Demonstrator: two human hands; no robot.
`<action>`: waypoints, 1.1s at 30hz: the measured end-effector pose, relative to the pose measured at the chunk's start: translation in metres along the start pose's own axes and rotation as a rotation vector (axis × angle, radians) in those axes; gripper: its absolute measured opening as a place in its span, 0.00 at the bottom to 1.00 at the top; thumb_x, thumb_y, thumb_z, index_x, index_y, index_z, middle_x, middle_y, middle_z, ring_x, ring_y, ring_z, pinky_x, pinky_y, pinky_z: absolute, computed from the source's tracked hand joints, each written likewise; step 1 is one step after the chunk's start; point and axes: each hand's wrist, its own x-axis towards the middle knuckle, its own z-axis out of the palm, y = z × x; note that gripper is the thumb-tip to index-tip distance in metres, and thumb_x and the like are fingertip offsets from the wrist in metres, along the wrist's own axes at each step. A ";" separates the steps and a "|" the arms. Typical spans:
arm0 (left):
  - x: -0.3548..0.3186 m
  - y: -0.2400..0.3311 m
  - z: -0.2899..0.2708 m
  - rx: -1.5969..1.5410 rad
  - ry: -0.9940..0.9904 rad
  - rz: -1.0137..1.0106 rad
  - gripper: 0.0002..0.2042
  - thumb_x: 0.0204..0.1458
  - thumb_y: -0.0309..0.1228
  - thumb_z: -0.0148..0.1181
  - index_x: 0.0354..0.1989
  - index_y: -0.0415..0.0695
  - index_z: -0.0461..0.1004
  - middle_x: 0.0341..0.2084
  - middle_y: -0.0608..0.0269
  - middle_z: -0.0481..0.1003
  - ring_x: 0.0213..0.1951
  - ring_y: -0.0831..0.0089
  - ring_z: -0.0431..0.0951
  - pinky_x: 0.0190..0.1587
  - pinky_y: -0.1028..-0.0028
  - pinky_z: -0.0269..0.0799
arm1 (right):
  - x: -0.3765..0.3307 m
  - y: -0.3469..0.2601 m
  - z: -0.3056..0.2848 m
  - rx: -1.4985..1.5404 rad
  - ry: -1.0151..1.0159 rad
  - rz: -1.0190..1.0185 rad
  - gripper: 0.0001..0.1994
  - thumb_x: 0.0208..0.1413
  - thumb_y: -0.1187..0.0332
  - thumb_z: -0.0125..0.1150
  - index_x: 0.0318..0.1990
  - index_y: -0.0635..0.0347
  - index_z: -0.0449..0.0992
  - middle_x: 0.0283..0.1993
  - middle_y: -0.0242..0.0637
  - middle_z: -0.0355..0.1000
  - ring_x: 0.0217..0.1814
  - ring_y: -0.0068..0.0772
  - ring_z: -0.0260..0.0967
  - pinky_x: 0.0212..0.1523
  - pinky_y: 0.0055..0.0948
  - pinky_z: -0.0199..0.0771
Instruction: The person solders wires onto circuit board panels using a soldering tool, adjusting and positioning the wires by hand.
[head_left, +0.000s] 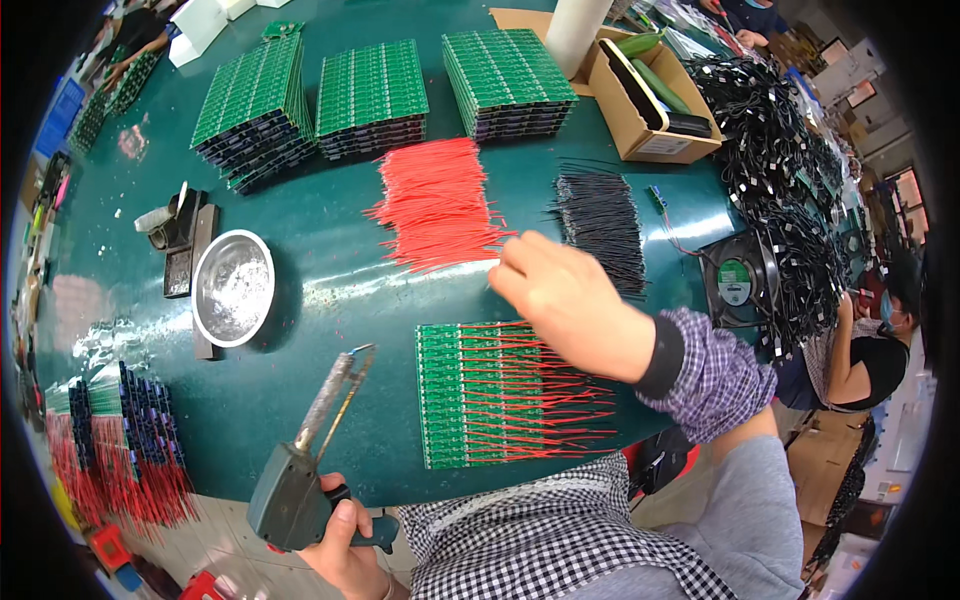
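Note:
My left hand point(345, 548) is wrapped around the handle of a dark green soldering gun point(286, 492). Its tip points up and away over the table, left of a green circuit board panel point(440, 395). Rows of red wires are attached to that panel and trail off its right side. Above the panel, my right hand point(565, 295) has its fingers drawn together at the lower right edge of a pile of red wires point(435, 205). Whatever lies between those fingertips is hidden. Just beyond this hand is a bundle of black wires point(603, 225).
Three stacks of green boards point(372, 90) stand at the back, beside a cardboard box point(650, 125). A metal bowl point(233, 290) sits left. Wired boards point(120, 430) occupy the left edge. At right are a black fan point(738, 282), heaped black cables point(790, 190) and a seated person point(860, 350).

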 end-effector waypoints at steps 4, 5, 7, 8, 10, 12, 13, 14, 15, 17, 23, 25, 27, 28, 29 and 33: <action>-0.001 -0.001 0.014 0.029 -0.055 -0.085 0.25 0.48 0.20 0.62 0.57 0.30 0.68 0.43 0.46 0.77 0.20 0.74 0.69 0.20 0.78 0.64 | -0.018 -0.028 0.010 0.307 0.193 0.045 0.09 0.44 0.75 0.60 0.37 0.63 0.74 0.35 0.36 0.68 0.39 0.36 0.70 0.35 0.33 0.75; -0.002 -0.002 0.016 0.076 -0.078 -0.068 0.24 0.48 0.20 0.62 0.57 0.30 0.68 0.42 0.46 0.77 0.20 0.74 0.69 0.20 0.78 0.64 | -0.020 -0.031 0.016 0.329 0.207 0.049 0.11 0.44 0.76 0.61 0.37 0.64 0.75 0.36 0.36 0.69 0.39 0.36 0.70 0.35 0.32 0.75; -0.002 -0.004 0.017 0.114 -0.102 -0.069 0.24 0.48 0.19 0.62 0.57 0.30 0.69 0.43 0.46 0.78 0.21 0.74 0.70 0.21 0.78 0.64 | -0.024 -0.037 0.025 0.339 0.228 0.070 0.12 0.43 0.76 0.61 0.39 0.65 0.76 0.36 0.36 0.70 0.39 0.36 0.70 0.35 0.32 0.75; -0.003 -0.008 0.015 0.174 -0.111 -0.065 0.24 0.48 0.18 0.62 0.57 0.31 0.69 0.43 0.47 0.78 0.22 0.74 0.70 0.21 0.78 0.64 | -0.026 -0.039 0.029 0.344 0.252 0.088 0.13 0.42 0.76 0.62 0.40 0.66 0.78 0.37 0.36 0.71 0.39 0.36 0.71 0.35 0.32 0.76; -0.001 -0.022 0.007 0.260 -0.153 0.004 0.23 0.46 0.16 0.64 0.54 0.32 0.72 0.43 0.49 0.79 0.23 0.75 0.71 0.22 0.79 0.66 | -0.027 -0.040 0.034 0.343 0.257 0.087 0.14 0.42 0.76 0.63 0.40 0.66 0.78 0.37 0.36 0.72 0.39 0.36 0.71 0.35 0.32 0.76; -0.002 -0.026 0.005 0.334 -0.167 0.006 0.22 0.46 0.16 0.64 0.53 0.32 0.73 0.42 0.50 0.79 0.23 0.76 0.72 0.22 0.79 0.66 | -0.028 -0.041 0.037 0.343 0.261 0.084 0.15 0.42 0.76 0.63 0.41 0.67 0.78 0.38 0.37 0.72 0.38 0.36 0.71 0.35 0.31 0.76; -0.002 -0.027 0.006 0.407 -0.180 0.011 0.21 0.46 0.16 0.65 0.52 0.32 0.74 0.42 0.51 0.79 0.24 0.77 0.73 0.23 0.79 0.67 | -0.028 -0.041 0.038 0.353 0.272 0.088 0.15 0.41 0.78 0.63 0.41 0.67 0.79 0.38 0.38 0.73 0.37 0.37 0.72 0.33 0.32 0.76; -0.001 -0.029 0.005 0.444 -0.191 0.055 0.19 0.46 0.16 0.66 0.50 0.32 0.76 0.39 0.54 0.80 0.24 0.78 0.73 0.23 0.80 0.67 | -0.027 -0.041 0.039 0.362 0.284 0.091 0.15 0.40 0.79 0.63 0.41 0.68 0.79 0.38 0.39 0.75 0.35 0.37 0.72 0.32 0.32 0.76; -0.001 -0.030 0.003 0.446 -0.191 0.050 0.19 0.46 0.16 0.66 0.50 0.32 0.76 0.39 0.54 0.80 0.24 0.78 0.73 0.23 0.80 0.67 | -0.028 -0.041 0.040 0.365 0.280 0.093 0.15 0.40 0.79 0.63 0.41 0.68 0.79 0.38 0.39 0.75 0.35 0.37 0.72 0.32 0.32 0.76; -0.001 -0.031 0.000 0.597 -0.252 0.077 0.18 0.46 0.16 0.67 0.49 0.33 0.78 0.38 0.56 0.80 0.28 0.76 0.77 0.28 0.78 0.72 | -0.029 -0.042 0.039 0.344 0.270 0.088 0.15 0.41 0.77 0.64 0.41 0.68 0.79 0.38 0.39 0.75 0.35 0.37 0.73 0.32 0.32 0.76; -0.003 -0.019 0.016 0.521 -0.145 -0.117 0.18 0.46 0.17 0.69 0.48 0.34 0.79 0.39 0.57 0.81 0.40 0.70 0.80 0.45 0.72 0.76 | -0.026 -0.041 0.040 0.335 0.281 0.056 0.13 0.42 0.76 0.65 0.39 0.67 0.77 0.37 0.37 0.73 0.36 0.34 0.71 0.33 0.30 0.76; -0.002 -0.021 0.016 0.534 -0.162 -0.093 0.17 0.46 0.17 0.69 0.47 0.34 0.79 0.39 0.57 0.81 0.40 0.70 0.80 0.45 0.72 0.76 | -0.027 -0.041 0.041 0.341 0.276 0.058 0.15 0.41 0.76 0.65 0.40 0.67 0.78 0.38 0.38 0.74 0.36 0.35 0.72 0.32 0.30 0.75; -0.002 -0.022 0.016 0.546 -0.177 -0.068 0.17 0.46 0.17 0.69 0.47 0.34 0.79 0.39 0.57 0.81 0.40 0.71 0.80 0.44 0.72 0.76 | -0.027 -0.042 0.041 0.348 0.272 0.059 0.17 0.40 0.75 0.64 0.42 0.67 0.79 0.39 0.39 0.75 0.36 0.37 0.73 0.31 0.30 0.75; -0.002 -0.021 0.016 0.546 -0.176 -0.084 0.17 0.46 0.17 0.69 0.47 0.35 0.79 0.39 0.57 0.81 0.40 0.71 0.80 0.44 0.72 0.76 | -0.027 -0.041 0.041 0.350 0.273 0.056 0.17 0.40 0.75 0.64 0.42 0.66 0.79 0.39 0.39 0.75 0.36 0.37 0.73 0.31 0.30 0.75; -0.002 -0.020 0.016 0.547 -0.174 -0.100 0.17 0.46 0.17 0.70 0.47 0.35 0.79 0.39 0.58 0.81 0.40 0.71 0.80 0.44 0.72 0.76 | -0.027 -0.041 0.041 0.352 0.275 0.052 0.17 0.40 0.75 0.64 0.42 0.66 0.79 0.40 0.39 0.75 0.36 0.37 0.73 0.31 0.30 0.75; 0.007 -0.016 0.014 0.605 -0.353 -0.083 0.17 0.46 0.17 0.70 0.47 0.35 0.80 0.39 0.58 0.81 0.40 0.71 0.80 0.44 0.72 0.76 | -0.028 -0.040 0.043 0.361 0.282 0.054 0.17 0.40 0.75 0.64 0.42 0.66 0.79 0.40 0.39 0.75 0.36 0.37 0.73 0.31 0.30 0.75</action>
